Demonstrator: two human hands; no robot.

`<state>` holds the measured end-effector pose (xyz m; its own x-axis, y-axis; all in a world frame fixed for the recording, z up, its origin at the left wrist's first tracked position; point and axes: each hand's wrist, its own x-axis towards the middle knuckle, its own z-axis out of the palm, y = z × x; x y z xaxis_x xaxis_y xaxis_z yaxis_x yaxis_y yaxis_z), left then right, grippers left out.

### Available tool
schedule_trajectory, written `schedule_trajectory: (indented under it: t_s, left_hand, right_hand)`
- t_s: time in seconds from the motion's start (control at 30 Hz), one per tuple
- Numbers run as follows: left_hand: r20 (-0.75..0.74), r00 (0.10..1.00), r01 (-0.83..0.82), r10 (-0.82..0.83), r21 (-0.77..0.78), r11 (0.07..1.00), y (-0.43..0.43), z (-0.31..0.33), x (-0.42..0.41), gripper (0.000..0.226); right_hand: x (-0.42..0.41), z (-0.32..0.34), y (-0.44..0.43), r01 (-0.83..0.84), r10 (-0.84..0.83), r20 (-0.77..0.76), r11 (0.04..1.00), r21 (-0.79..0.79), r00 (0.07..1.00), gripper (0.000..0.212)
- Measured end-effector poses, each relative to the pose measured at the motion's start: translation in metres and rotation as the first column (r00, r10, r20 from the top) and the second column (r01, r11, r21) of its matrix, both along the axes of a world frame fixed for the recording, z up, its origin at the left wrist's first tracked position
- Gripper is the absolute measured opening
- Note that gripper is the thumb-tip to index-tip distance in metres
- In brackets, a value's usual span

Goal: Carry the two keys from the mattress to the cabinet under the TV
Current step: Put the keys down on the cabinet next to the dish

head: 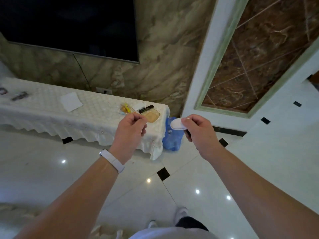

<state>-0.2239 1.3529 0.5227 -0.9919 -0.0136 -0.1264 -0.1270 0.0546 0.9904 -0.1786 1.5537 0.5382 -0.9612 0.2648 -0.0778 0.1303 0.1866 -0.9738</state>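
My right hand (198,130) is closed around a white oval key fob (177,124), with a dark part sticking out below the fingers. My left hand (130,127) is pinched shut, thumb against forefinger; whatever it holds is hidden by the fingers. Both hands are raised in front of me, just short of the right end of the low cabinet (51,118), which is covered with a white quilted cloth. The dark TV (69,23) hangs on the marble wall above the cabinet.
On the cabinet lie a white paper (71,101), an amber glass dish (151,115), a dark remote (145,108), a yellow packet (126,107) and small items at the far left. A blue bag (171,137) stands beside the cabinet's right end. Glossy tiled floor lies underfoot.
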Motion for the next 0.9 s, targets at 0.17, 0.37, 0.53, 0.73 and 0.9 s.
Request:
schedule_trajectory:
  t_s: [0.17,0.37,0.53,0.73,0.9]
  left_hand:
    - [-0.006,1.000,-0.018,0.018,-0.013,1.000,0.000,-0.012,-0.055,0.012]
    - [0.002,0.999,-0.048,0.048,-0.054,0.997,0.014,-0.035,-0.147,0.012]
    - [0.051,0.996,-0.068,0.075,-0.121,0.990,0.043,-0.047,-0.236,0.015]
    - [0.102,0.986,-0.112,0.132,-0.177,0.978,0.073,-0.062,-0.323,0.016]
    - [0.246,0.954,-0.131,0.173,-0.176,0.976,0.080,-0.102,-0.369,0.014]
  right_hand:
    - [-0.064,-0.013,0.002,-0.043,0.044,0.021,0.999,-0.026,0.999,0.024]
    - [-0.168,-0.048,0.022,-0.068,0.073,0.067,0.995,-0.078,0.995,0.028]
    - [-0.270,-0.067,0.044,-0.131,0.133,0.095,0.991,-0.030,0.987,0.025]
    - [-0.372,-0.087,0.071,-0.225,0.223,0.105,0.974,0.007,0.969,0.026]
    - [-0.429,-0.124,0.080,-0.202,0.204,0.202,0.979,-0.032,0.958,0.028]
